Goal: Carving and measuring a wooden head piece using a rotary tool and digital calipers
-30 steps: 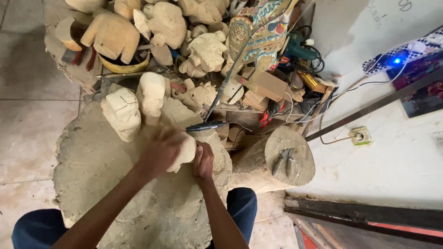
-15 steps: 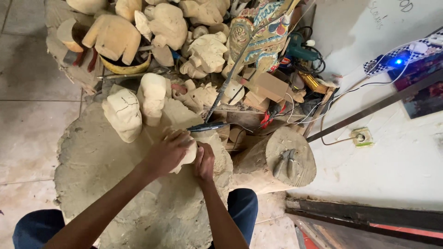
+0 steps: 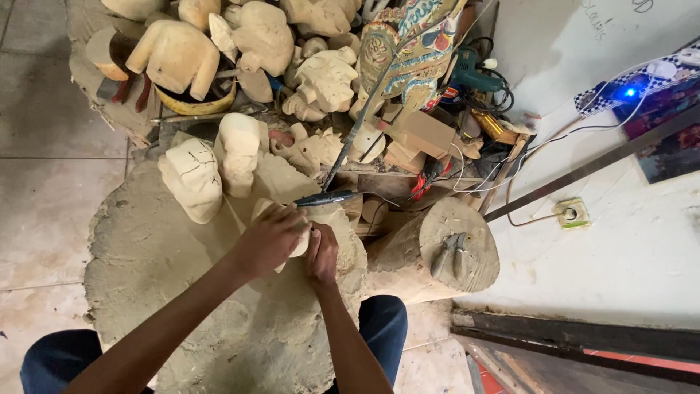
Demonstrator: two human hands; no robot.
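Hands: left hand [image 3: 268,238], right hand [image 3: 321,252] both clamped on pale wood carving [image 3: 297,244], atop stump [image 3: 168,292].

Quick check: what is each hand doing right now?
Left hand: closed over a small pale carved wooden piece on the large wood stump.
Right hand: fingers closed against the same piece.

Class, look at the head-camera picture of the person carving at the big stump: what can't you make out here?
- Pale wood piece, head view: mostly covered by the left hand and right hand, so its shape is unclear.
- Dark tool: its tip is too small to tell.
- Carvings at the top: cut off by the frame edge.
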